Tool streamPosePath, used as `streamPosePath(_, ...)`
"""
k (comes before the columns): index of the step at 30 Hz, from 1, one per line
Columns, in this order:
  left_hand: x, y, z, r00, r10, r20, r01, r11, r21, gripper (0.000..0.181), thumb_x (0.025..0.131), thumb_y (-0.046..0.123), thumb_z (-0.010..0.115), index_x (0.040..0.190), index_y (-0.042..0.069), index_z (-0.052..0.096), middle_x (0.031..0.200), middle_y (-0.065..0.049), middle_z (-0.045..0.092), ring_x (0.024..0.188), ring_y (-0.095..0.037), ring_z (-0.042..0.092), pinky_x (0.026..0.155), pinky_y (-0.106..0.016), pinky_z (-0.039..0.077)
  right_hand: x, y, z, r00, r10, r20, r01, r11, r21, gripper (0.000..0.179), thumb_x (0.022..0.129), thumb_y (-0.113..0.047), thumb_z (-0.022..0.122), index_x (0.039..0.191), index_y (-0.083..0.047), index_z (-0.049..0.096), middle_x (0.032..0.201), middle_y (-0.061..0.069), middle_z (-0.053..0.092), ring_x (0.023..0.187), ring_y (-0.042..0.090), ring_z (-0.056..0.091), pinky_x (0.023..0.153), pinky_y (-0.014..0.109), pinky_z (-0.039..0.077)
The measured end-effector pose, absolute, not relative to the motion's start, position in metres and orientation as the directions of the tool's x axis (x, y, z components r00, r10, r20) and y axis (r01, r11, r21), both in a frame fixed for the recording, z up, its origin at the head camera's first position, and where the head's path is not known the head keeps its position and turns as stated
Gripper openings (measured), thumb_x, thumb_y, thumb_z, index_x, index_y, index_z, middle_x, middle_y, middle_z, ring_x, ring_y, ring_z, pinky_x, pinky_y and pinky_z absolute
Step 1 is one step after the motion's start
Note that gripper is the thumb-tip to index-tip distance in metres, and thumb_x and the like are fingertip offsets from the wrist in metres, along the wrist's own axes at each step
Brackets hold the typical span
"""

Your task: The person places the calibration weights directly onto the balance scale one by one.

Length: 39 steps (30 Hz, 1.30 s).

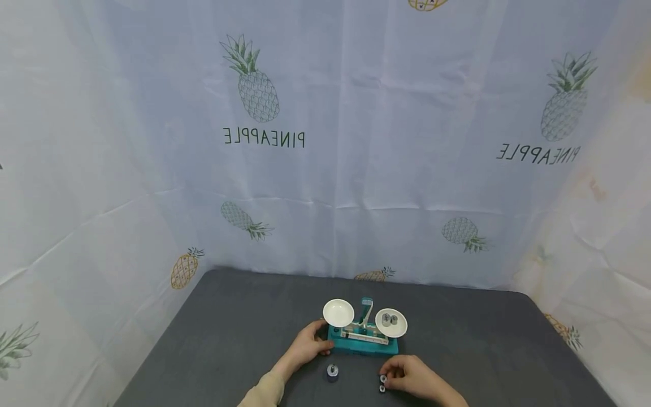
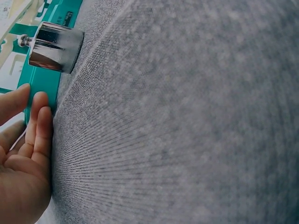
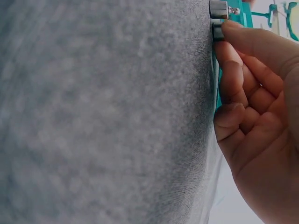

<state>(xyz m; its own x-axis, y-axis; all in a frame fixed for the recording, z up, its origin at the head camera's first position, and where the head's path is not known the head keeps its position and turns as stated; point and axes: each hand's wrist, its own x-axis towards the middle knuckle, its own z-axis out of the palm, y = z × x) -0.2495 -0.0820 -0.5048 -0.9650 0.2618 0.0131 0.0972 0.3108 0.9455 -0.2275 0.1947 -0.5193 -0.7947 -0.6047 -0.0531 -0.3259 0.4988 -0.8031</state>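
A teal balance scale (image 1: 362, 346) with two white pans stands on the dark table. My left hand (image 1: 307, 343) grips its base at the left end, thumb at the front and a finger behind; the left wrist view shows this hand (image 2: 25, 158) against the teal edge. Two metal weights (image 1: 390, 320) sit in the right pan (image 1: 400, 330); the left pan (image 1: 338, 312) holds nothing. In front of the scale, my right hand (image 1: 414, 376) pinches a small metal weight (image 3: 218, 31) between thumb and forefinger. Another small weight (image 1: 382, 389) stands beside it.
A larger knobbed weight (image 1: 333, 372) stands on the table between the hands, in front of the scale; the left wrist view shows its shiny side (image 2: 56, 46). Behind the table (image 1: 244, 316) hangs a pineapple-print curtain (image 1: 325, 169), which also runs along both sides.
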Motion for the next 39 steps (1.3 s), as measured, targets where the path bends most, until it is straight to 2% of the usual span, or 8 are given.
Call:
streamPosePath(9, -0.264, -0.085, -0.533, -0.965, 0.263, 0.007, 0.086, 0.287, 0.954, 0.059, 0.074, 0.008, 0.065, 0.126, -0.005, 0.039, 0.068, -0.010, 0.060, 0.055, -0.014, 0.057, 0.051, -0.027, 0.047, -0.226, 0.194, -0.517, -0.828, -0.561, -0.019, -0.330, 0.515, -0.791, 0.015, 0.076, -0.025, 0.064, 0.086, -0.013, 0.065, 0.070, -0.007, 0.060, 0.057, -0.005, 0.048, 0.049, 0.018, 0.041)
streamPosePath(16, -0.265, -0.084, -0.536, -0.964, 0.267, 0.013, 0.095, 0.295, 0.951, 0.059, 0.074, 0.007, 0.064, 0.125, -0.007, 0.038, 0.068, -0.013, 0.060, 0.056, -0.017, 0.058, 0.051, -0.029, 0.047, -0.225, 0.196, -0.504, -0.848, -0.529, -0.013, -0.323, 0.536, -0.780, 0.018, 0.077, -0.027, 0.064, 0.088, -0.013, 0.065, 0.073, -0.007, 0.060, 0.059, -0.004, 0.048, 0.050, 0.018, 0.041)
streamPosePath(23, -0.266, -0.084, -0.535, -0.963, 0.269, 0.004, 0.092, 0.313, 0.945, 0.059, 0.075, 0.009, 0.065, 0.126, -0.006, 0.039, 0.067, -0.008, 0.060, 0.053, -0.009, 0.056, 0.051, -0.026, 0.047, -0.223, 0.198, -0.489, -0.874, -0.483, 0.056, -0.360, 0.564, -0.743, 0.020, 0.078, -0.027, 0.063, 0.090, -0.012, 0.065, 0.073, -0.007, 0.060, 0.059, -0.005, 0.048, 0.051, 0.018, 0.042)
streamPosePath(29, -0.266, -0.085, -0.536, -0.962, 0.273, 0.001, 0.087, 0.305, 0.948, 0.060, 0.074, 0.010, 0.065, 0.125, -0.005, 0.039, 0.067, -0.010, 0.061, 0.053, -0.010, 0.056, 0.051, -0.026, 0.047, -0.221, 0.200, -0.475, -0.888, -0.453, 0.072, -0.353, 0.574, -0.739, 0.025, 0.079, -0.031, 0.061, 0.094, -0.010, 0.064, 0.076, -0.006, 0.061, 0.061, -0.004, 0.049, 0.052, 0.019, 0.043)
streamPosePath(33, -0.264, -0.087, -0.534, -0.952, 0.301, 0.051, 0.139, 0.279, 0.950, 0.060, 0.074, 0.015, 0.066, 0.123, -0.007, 0.040, 0.065, -0.004, 0.060, 0.053, -0.008, 0.056, 0.050, -0.025, 0.047, -0.223, 0.203, -0.463, -0.904, -0.421, 0.070, -0.332, 0.590, -0.736, 0.029, 0.079, -0.034, 0.060, 0.097, -0.011, 0.063, 0.078, -0.004, 0.061, 0.061, -0.003, 0.049, 0.052, 0.019, 0.044)
streamPosePath(36, -0.263, -0.088, -0.532, -0.949, 0.308, 0.072, 0.159, 0.268, 0.950, 0.061, 0.074, 0.018, 0.066, 0.123, -0.008, 0.040, 0.064, -0.001, 0.059, 0.052, -0.006, 0.056, 0.050, -0.024, 0.046, -0.225, 0.206, -0.456, -0.914, -0.395, 0.092, -0.333, 0.603, -0.725, 0.028, 0.079, -0.034, 0.060, 0.097, -0.013, 0.063, 0.078, -0.003, 0.060, 0.060, -0.002, 0.048, 0.052, 0.019, 0.043)
streamPosePath(39, -0.263, -0.087, -0.531, -0.954, 0.295, 0.049, 0.139, 0.293, 0.946, 0.060, 0.075, 0.017, 0.066, 0.124, -0.007, 0.040, 0.066, -0.004, 0.060, 0.053, -0.007, 0.056, 0.051, -0.025, 0.047, -0.228, 0.208, -0.450, -0.920, -0.375, 0.119, -0.341, 0.610, -0.715, 0.026, 0.079, -0.033, 0.060, 0.097, -0.014, 0.063, 0.079, -0.003, 0.060, 0.060, -0.002, 0.048, 0.052, 0.019, 0.043)
